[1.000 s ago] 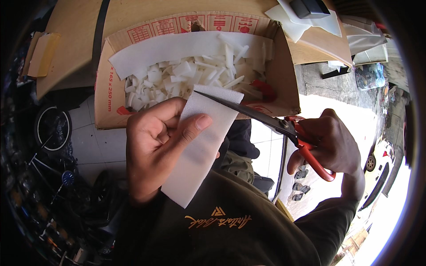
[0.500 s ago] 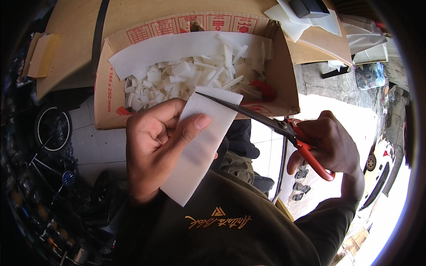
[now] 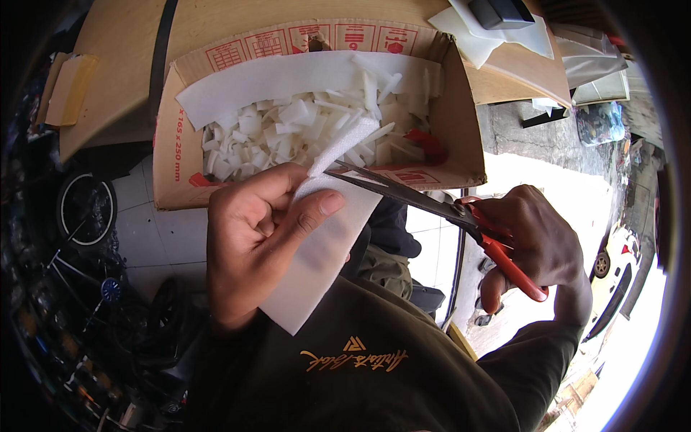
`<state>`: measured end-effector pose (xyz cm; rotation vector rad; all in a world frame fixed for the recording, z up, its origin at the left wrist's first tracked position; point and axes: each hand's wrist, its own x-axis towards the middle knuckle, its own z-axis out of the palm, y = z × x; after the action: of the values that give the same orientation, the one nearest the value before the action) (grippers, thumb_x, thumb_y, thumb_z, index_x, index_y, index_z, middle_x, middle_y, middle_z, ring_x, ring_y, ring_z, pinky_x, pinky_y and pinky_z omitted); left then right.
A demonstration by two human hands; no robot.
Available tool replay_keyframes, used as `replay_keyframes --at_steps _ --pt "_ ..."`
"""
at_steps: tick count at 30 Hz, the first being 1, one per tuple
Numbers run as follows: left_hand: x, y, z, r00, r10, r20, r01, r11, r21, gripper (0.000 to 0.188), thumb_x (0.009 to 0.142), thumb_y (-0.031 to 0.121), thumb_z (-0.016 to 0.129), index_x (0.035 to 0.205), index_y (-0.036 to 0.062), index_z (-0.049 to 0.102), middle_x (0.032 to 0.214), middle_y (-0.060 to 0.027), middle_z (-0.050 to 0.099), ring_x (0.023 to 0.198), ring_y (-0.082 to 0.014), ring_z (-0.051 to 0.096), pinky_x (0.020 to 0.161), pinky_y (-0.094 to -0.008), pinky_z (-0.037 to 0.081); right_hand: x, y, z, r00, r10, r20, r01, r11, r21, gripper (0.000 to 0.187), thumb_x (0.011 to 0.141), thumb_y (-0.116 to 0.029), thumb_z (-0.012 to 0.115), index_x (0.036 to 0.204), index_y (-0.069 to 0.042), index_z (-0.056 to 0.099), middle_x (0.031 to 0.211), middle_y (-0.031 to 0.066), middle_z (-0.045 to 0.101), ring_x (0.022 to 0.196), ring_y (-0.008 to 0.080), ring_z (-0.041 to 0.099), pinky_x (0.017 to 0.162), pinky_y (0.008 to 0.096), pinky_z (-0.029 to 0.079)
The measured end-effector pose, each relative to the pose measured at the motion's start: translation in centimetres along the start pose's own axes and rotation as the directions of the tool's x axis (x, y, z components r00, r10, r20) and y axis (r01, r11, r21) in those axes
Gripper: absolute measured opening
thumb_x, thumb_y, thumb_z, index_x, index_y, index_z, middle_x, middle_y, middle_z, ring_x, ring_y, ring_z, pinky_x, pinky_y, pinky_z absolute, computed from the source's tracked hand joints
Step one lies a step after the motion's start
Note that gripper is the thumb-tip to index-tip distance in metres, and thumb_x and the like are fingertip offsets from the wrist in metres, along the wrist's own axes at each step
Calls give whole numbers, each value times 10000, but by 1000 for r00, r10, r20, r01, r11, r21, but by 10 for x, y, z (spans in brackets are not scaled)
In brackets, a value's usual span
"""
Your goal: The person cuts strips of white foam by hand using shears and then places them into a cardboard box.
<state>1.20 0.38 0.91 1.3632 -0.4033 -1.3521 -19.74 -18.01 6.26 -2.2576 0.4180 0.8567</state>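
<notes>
My left hand (image 3: 259,234) pinches a white foam sheet (image 3: 324,245), thumb on its front and fingers behind. In my right hand (image 3: 529,237) is a pair of scissors (image 3: 439,207) with red handles and dark blades. The blades lie across the sheet's upper end, slightly apart. Above them a narrow foam strip (image 3: 345,147) tilts up and away, still joined to the sheet near my left fingers. Just beyond stands an open cardboard box (image 3: 461,108), holding many small cut foam pieces (image 3: 266,137).
Along the box's far inner side leans a long white foam strip (image 3: 288,75). The box rests at the edge of a wooden table (image 3: 122,65). White sheets with a dark block (image 3: 502,13) sit at the far right. A bicycle wheel (image 3: 86,209) is at left.
The scissors have cut across the sheet's upper end, and a strip now lifts away from it. My right hand has shifted slightly down; my left hand keeps its hold.
</notes>
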Motion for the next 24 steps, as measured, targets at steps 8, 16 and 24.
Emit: replay_keyframes --at_steps 8,16,24 --pt "1 -1 -1 1000 10 10 -10 1000 0 189 899 104 632 934 -81 617 725 -68 654 625 -57 586 543 -193 445 2 -6 -12 980 161 118 -163 987 9 1031 389 -685 711 1085 58 550 735 46 525 625 214 438 640 362 370" --pt "-1 -1 -3 1000 9 -18 -9 1000 -4 211 898 109 635 963 -91 613 743 -64 653 641 -42 567 551 -185 434 -5 1 -8 988 140 72 -143 989 43 1017 421 -684 697 1089 70 551 784 72 574 634 212 468 631 351 390" --pt "0 -5 -1 1000 4 24 -4 1000 6 193 906 113 626 931 -79 614 707 -23 619 638 -14 514 543 -177 394 -1 6 1 999 -44 -21 40 988 -152 1008 381 -640 731 1059 89 580 772 81 567 635 225 463 609 349 386"
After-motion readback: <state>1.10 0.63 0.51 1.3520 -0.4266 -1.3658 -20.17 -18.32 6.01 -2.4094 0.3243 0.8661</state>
